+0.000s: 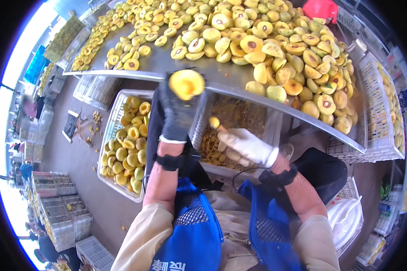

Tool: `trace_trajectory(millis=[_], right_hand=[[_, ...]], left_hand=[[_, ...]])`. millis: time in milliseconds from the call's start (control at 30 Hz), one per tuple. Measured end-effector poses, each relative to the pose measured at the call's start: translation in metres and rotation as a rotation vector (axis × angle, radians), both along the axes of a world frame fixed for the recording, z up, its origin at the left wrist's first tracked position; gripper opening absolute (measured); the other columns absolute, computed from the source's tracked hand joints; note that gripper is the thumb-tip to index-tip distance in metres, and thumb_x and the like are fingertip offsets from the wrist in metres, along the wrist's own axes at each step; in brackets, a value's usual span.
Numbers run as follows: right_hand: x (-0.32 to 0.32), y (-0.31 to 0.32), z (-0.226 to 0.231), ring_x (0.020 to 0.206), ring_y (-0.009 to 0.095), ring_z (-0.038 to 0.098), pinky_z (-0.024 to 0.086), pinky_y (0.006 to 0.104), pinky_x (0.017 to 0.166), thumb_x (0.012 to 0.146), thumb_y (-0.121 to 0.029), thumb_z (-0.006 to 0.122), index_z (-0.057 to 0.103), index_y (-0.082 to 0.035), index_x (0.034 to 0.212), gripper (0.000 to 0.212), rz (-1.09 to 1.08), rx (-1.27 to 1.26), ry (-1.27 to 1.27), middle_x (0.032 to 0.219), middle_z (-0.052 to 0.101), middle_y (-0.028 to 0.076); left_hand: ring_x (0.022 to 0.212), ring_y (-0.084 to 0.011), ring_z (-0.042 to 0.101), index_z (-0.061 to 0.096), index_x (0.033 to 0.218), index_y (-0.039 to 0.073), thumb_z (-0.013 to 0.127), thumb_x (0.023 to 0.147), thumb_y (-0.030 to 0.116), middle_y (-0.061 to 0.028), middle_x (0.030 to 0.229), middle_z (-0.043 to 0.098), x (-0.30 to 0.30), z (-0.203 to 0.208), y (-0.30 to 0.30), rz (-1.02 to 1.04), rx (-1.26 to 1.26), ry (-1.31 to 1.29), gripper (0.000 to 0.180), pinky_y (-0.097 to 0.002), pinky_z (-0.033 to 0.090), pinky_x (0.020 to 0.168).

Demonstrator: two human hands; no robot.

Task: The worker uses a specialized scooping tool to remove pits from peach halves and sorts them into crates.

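My left hand point(182, 113), in a dark grey glove, is closed on a halved yellow peach point(186, 84), cut side up, near the steel table's front edge. My right hand point(248, 145) wears a white glove and grips a small pitting spoon point(221, 128). Its tip carries a bit of orange flesh point(214, 122) and points toward the left hand, apart from the peach. Below the right hand stands a crate point(276, 131) with scooped-out pits and scraps point(215, 151) in it. Many peach halves point(257, 43), several with pits showing, are heaped on the steel table point(160, 61).
A white crate of hollowed peach halves point(131, 149) sits on the floor at left. Another white crate point(371, 104) stands at the table's right end. A red container point(321, 10) is at the far right. Stacked crates point(61, 217) line the left side.
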State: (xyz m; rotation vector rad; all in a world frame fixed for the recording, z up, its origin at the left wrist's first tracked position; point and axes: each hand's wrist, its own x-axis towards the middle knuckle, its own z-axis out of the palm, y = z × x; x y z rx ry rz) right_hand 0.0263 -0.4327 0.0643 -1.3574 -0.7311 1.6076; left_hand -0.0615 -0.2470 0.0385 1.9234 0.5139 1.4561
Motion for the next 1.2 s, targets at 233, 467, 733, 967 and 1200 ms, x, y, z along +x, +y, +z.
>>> trace_trajectory(millis=[233, 467, 733, 967, 1200], right_hand=[[-0.007, 0.014, -0.027, 0.072, 0.043, 0.059, 0.046, 0.0489, 0.067, 0.087, -0.044, 0.049, 0.051, 0.001, 0.095, 0.046, 0.248, 0.098, -1.025, 0.072, 0.061, 0.025], [0.012, 0.028, 0.02, 0.047, 0.012, 0.049, 0.04, 0.0274, 0.042, 0.084, -0.036, 0.061, 0.049, 0.0, 0.094, 0.039, 0.103, -0.02, -0.192, 0.064, 0.052, 0.006], [0.01, 0.031, 0.038, 0.065, 0.014, 0.061, 0.048, 0.0262, 0.053, 0.085, -0.038, 0.059, 0.047, 0.004, 0.116, 0.054, -0.224, -0.146, -0.757, 0.084, 0.061, 0.014], [0.083, 0.053, 0.059, 0.083, 0.033, 0.06, 0.049, 0.0385, 0.071, 0.079, -0.034, 0.062, 0.05, -0.003, 0.116, 0.05, -0.314, -0.031, -1.858, 0.101, 0.06, 0.019], [0.168, 0.075, 0.032, 0.091, 0.035, 0.058, 0.048, 0.0417, 0.076, 0.079, -0.026, 0.061, 0.046, -0.006, 0.118, 0.046, -0.306, -0.136, -1.991, 0.101, 0.058, 0.021]], left_hand=[[0.097, -0.0164, 0.055, 0.054, 0.115, -0.003, 0.045, 0.095, 0.013, -0.0103, 0.108, 0.059, -0.086, 0.049, 0.127, 0.251, -0.08, -0.269, 0.027, -0.0311, 0.044, 0.087], [0.108, -0.015, 0.051, 0.052, 0.118, -0.002, 0.041, 0.093, 0.004, -0.0111, 0.117, 0.056, -0.037, 0.068, 0.041, 0.008, 0.096, -0.01, 0.028, -0.0288, 0.04, 0.093], [0.097, -0.0125, 0.053, 0.056, 0.109, -0.005, 0.046, 0.09, -0.001, -0.01, 0.105, 0.059, -0.026, 0.061, 0.033, -0.302, -0.37, -0.035, 0.022, -0.0245, 0.04, 0.087], [0.089, -0.0061, 0.053, 0.056, 0.109, -0.004, 0.048, 0.093, 0.005, -0.004, 0.102, 0.06, -0.009, 0.02, 0.037, -0.613, -0.732, -0.298, 0.021, -0.0183, 0.041, 0.079], [0.079, -0.0031, 0.049, 0.057, 0.111, -0.002, 0.048, 0.092, 0.006, -0.0021, 0.099, 0.06, 0.0, 0.005, 0.03, -0.709, -0.658, -0.188, 0.022, -0.0168, 0.041, 0.069]])
